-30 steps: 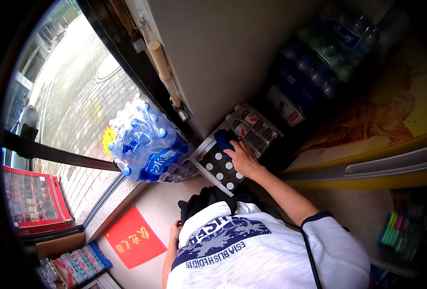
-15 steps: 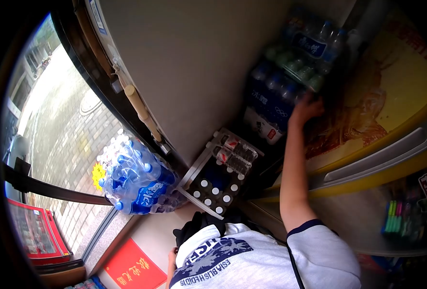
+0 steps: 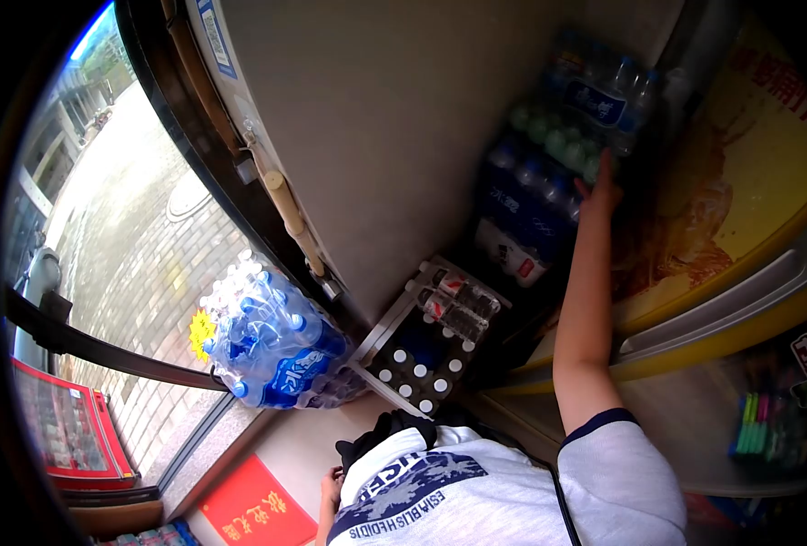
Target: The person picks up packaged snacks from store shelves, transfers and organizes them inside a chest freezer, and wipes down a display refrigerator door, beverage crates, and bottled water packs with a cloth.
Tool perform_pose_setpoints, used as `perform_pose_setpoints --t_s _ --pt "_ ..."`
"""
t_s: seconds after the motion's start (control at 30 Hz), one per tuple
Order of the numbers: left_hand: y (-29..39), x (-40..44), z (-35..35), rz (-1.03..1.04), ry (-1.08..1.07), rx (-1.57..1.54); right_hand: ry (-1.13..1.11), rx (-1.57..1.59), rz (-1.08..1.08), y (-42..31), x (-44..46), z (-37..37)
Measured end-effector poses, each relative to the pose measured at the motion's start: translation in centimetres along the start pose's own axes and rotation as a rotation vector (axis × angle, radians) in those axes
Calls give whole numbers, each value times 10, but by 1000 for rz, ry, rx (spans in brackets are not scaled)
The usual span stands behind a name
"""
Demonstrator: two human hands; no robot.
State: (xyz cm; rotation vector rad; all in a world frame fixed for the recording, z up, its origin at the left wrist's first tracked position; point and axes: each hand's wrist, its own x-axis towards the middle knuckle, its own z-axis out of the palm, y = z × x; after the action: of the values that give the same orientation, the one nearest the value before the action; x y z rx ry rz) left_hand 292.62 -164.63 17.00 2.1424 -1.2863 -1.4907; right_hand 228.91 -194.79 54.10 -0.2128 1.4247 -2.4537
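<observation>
My right hand (image 3: 601, 188) reaches up to the stacked drink packs in the dark corner. Its thumb and a finger are stretched apart near the right edge of the pale green-topped pack (image 3: 558, 138). Above sits a pack of bottles with a blue label (image 3: 596, 100); below is a dark blue pack of bottles (image 3: 524, 196). Whether the fingers touch a pack, I cannot tell. My left hand (image 3: 332, 482) hangs low beside my shirt, mostly hidden, and its grip does not show.
A crate of white-capped bottles (image 3: 402, 387) stands below the stack, with a pack of clear bottles (image 3: 461, 303) on it. Blue wrapped water bottles (image 3: 281, 350) stand by the doorway. To the right is a yellow freezer (image 3: 740, 227); a red mat (image 3: 260, 505) lies low left.
My right hand has moved up the stack from the dark blue pack to the pale green-topped one, and its fingers have straightened. The view has shifted slightly.
</observation>
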Motion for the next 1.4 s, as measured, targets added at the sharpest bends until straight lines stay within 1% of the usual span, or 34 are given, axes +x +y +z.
perform_pose_setpoints --t_s 0.1,0.2,0.23,0.3,0.33,0.4,0.43,0.5,0.53,0.63,0.67,0.73,0.77,0.8,0.9,0.97,1.0,1.1,1.13,1.2,1.27,1.3,1.37,1.4 --pt "-2 0 -1 -19 9 -50 -43 121 103 3 12 3" --pt "-19 5 3 -24 12 -129 -33 124 239 10 41 0" --pt "-18 3 3 -26 12 -159 -63 134 274 12 47 -3" --pt "-19 -6 1 34 7 -27 -122 156 341 12 51 -6" --pt "-12 -13 0 64 5 39 -141 158 342 10 48 -5" --pt "-41 10 7 -59 -8 -142 -179 164 341 5 41 -4" --pt "-41 12 6 -120 -14 -231 -205 168 362 5 43 -6" --pt "-34 3 2 39 23 -5 -264 179 401 7 48 -4" --pt "-20 -6 -1 116 43 107 -266 184 368 8 45 -3" --pt "-30 23 -2 30 -7 -228 -258 214 268 8 26 -3" --pt "-28 27 -4 42 13 -205 -243 227 232 5 16 -3" --pt "-12 31 -7 31 14 -266 -231 270 191 -7 -11 -7" --pt "-3 36 -7 11 13 -301 -234 300 183 -16 -24 -12" --pt "28 24 -11 31 2 -287 -236 330 173 -25 -38 -16" --pt "65 35 -9 218 22 -285 -298 384 135 -45 -85 -38" --pt "124 16 -14 337 -46 -305 -353 394 129 -55 -123 -54" --pt "157 4 -15 391 -85 -379 -384 398 128 -58 -137 -63" --pt "239 -33 -18 548 -216 -574 -609 445 305 -58 -160 -95" --pt "265 -47 -21 614 -261 -618 -665 451 407 -55 -165 -104" --pt "308 -73 -27 724 -339 -706 -705 373 551 -47 -181 -117" --pt "336 -90 -29 837 -424 -837 -746 279 702 -32 -187 -133" --pt "347 -99 -29 909 -476 -921 -795 281 769 -20 -187 -139" --pt "363 -125 -32 931 -463 -978 -895 289 905 0 -192 -148" --pt "362 -133 -33 930 -472 -1009 -918 221 897 3 -198 -146"
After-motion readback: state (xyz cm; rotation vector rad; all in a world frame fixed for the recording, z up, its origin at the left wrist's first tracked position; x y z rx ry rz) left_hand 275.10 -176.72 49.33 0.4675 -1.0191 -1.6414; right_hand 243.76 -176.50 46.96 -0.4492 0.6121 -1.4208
